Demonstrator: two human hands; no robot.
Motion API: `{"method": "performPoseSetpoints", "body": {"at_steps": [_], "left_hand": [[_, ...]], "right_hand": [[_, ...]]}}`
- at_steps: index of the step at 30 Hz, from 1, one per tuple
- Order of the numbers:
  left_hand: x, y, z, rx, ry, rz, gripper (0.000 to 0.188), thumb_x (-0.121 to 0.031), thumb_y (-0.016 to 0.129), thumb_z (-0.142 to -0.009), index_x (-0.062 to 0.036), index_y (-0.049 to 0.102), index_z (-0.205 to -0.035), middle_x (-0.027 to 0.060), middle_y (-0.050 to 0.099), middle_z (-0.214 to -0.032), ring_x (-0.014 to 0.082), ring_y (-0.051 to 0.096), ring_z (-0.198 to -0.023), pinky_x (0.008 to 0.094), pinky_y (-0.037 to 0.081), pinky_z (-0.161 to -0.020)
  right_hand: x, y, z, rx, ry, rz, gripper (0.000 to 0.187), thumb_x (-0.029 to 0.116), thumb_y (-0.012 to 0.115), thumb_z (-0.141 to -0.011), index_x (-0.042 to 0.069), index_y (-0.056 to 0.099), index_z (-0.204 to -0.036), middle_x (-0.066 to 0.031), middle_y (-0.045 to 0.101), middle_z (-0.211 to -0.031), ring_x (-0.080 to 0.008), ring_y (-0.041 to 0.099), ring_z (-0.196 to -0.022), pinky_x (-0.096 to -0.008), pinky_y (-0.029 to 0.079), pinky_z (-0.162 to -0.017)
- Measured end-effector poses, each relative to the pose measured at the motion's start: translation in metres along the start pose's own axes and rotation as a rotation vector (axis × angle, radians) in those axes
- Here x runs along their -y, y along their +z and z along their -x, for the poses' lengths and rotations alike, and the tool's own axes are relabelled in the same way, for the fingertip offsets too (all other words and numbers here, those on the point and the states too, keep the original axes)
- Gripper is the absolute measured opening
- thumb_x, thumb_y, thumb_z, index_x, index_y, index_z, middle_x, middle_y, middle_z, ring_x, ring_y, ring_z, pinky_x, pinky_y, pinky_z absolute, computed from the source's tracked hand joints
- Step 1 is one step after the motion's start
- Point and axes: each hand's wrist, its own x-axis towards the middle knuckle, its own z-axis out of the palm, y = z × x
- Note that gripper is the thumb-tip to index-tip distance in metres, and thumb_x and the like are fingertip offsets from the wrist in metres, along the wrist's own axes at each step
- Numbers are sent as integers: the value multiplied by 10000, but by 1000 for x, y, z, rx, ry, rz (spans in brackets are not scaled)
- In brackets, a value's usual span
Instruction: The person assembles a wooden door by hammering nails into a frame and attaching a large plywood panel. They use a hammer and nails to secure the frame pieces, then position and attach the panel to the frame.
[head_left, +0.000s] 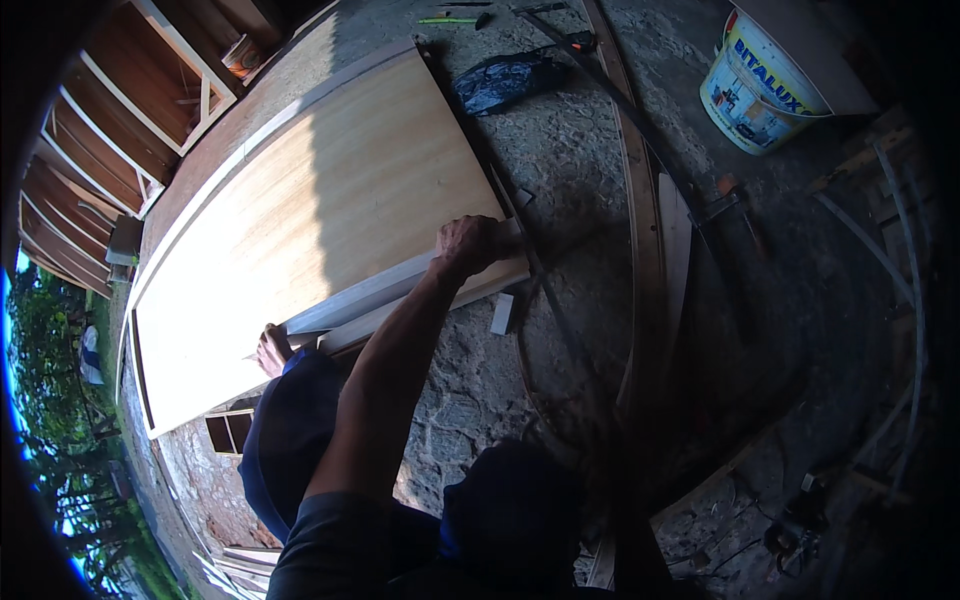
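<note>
A large pale plywood panel point(400, 170) with a wooden frame edge lies on the ground before me, its left half in bright sun. Along its near side runs a straight wooden strip point(375, 287). My right hand point(465, 245) is closed in a fist over this strip near its right end. At the strip's left end is my left hand point(272, 350), its fingers curled there and partly hidden behind my dark-clothed knee point(295, 420). Just below the strip, the panel's near frame edge point(480, 288) shows.
A small white block point(502, 314) lies beside the panel's near right corner. To the right are long boards point(640, 200), a bar clamp point(715, 205) and a white-and-yellow bucket point(760, 90). A black plastic bag point(510, 80) sits beyond the panel. Wooden frames point(140, 80) stand at the far left.
</note>
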Motion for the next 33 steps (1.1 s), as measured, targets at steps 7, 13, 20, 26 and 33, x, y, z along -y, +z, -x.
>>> {"method": "performPoseSetpoints", "body": {"at_steps": [7,13,20,26,33], "left_hand": [[17,13,4,-4,-16,21,641,-687,733,-764,-98,747,-1015,121,741,-964,313,709,-942,447,536,-811],[-7,5,-8,20,9,-26,635,-680,743,-745,-124,751,-1053,130,745,-1007,307,707,-986,442,526,-856],[-34,-2,2,70,-55,90,487,-487,767,-757,-96,759,-1048,145,742,-1042,325,704,-994,456,523,-877],[-37,0,4,43,-38,84,515,-519,764,-761,-99,761,-1059,151,743,-1033,323,704,-1003,461,518,-889],[-31,12,-5,-22,11,38,587,-575,755,-754,-96,748,-1093,159,741,-1055,341,695,-1027,457,521,-912]], "right_hand": [[-11,27,-64,-263,-56,-160,535,104,695,-904,-16,538,-1401,-220,677,-1197,-280,720,-994,-339,566,-810],[-1,43,-151,-359,385,-921,503,16,691,-881,-48,561,-1363,-253,693,-1163,-294,731,-1000,-339,565,-829],[-16,46,-135,-389,325,-819,499,31,692,-888,-55,556,-1361,-233,683,-1215,-274,712,-1038,-343,550,-901],[-9,-9,-52,-150,442,-691,431,45,678,-911,-44,585,-1323,-226,671,-1229,-264,703,-1063,-339,561,-896],[-14,-9,-68,-236,375,-758,334,61,656,-943,-37,629,-1262,-231,663,-1227,-253,698,-1085,-331,575,-891]]}}
